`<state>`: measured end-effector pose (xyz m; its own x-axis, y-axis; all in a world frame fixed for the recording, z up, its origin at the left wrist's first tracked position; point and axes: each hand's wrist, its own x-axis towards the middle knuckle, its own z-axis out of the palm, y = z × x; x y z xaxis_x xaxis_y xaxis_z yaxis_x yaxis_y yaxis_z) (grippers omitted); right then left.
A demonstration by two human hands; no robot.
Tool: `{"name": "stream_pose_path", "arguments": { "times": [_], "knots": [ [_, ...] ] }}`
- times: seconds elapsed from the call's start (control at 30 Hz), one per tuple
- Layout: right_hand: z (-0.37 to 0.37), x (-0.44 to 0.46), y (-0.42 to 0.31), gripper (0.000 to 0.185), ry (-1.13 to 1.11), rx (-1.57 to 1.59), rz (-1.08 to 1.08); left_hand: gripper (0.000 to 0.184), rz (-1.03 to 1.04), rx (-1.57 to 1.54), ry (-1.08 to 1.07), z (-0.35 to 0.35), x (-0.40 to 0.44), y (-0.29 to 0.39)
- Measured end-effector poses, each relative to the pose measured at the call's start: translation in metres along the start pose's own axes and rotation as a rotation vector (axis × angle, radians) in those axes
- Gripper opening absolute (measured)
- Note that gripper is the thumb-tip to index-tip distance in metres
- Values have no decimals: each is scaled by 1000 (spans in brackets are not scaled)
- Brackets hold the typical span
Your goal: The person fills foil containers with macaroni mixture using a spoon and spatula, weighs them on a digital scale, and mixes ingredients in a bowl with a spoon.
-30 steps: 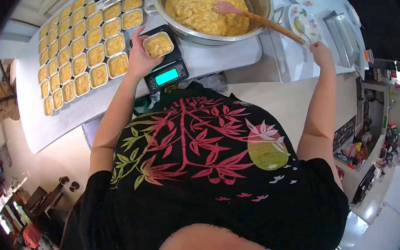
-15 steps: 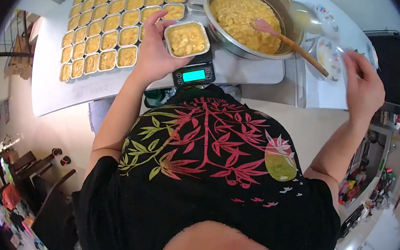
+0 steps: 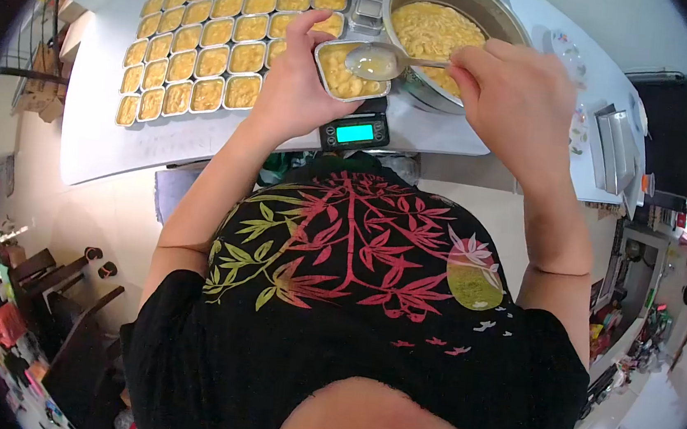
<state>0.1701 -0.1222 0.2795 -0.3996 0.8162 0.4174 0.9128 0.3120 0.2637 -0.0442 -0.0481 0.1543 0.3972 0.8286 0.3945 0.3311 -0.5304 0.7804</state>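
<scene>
Over the far end of the scale [image 3: 355, 133], a foil cup [image 3: 361, 99] of yellow filling sat in the left hand [image 3: 299, 94], between the thumb along its near side and the partly spread fingers at its left and far side. Whether its base touched the scale could not be told. To the scale's right, the right hand [image 3: 521, 103] had its fingers closed in a pinch on the handle of a metal spoon [image 3: 376, 62]; its bowl, clear of those fingertips, was over the cup. Beyond the scale and to its right stood a steel pot [image 3: 503, 19] of similar yellow food. Left of the scale, rows of filled cups [image 3: 208, 94] covered much of the counter [image 3: 94, 141]. Far to the scale's right lay a floral plate [image 3: 577, 136] and metal trays [image 3: 616, 150].
</scene>
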Motion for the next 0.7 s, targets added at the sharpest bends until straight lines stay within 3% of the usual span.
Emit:
{"name": "stream_pose_path", "arguments": {
  "times": [0.23,0.47,0.7],
  "knots": [
    [4,3,-5,10,-83,-12,22,102,32,-24,12,3,-5,-4],
    [26,-2,7,13,-194,237,185,107,-106,-89,-122,6,-7,-4],
    [34,-2,21,14,-247,291,203,107,-59,-88,-129,12,-5,-1]
  ]
}}
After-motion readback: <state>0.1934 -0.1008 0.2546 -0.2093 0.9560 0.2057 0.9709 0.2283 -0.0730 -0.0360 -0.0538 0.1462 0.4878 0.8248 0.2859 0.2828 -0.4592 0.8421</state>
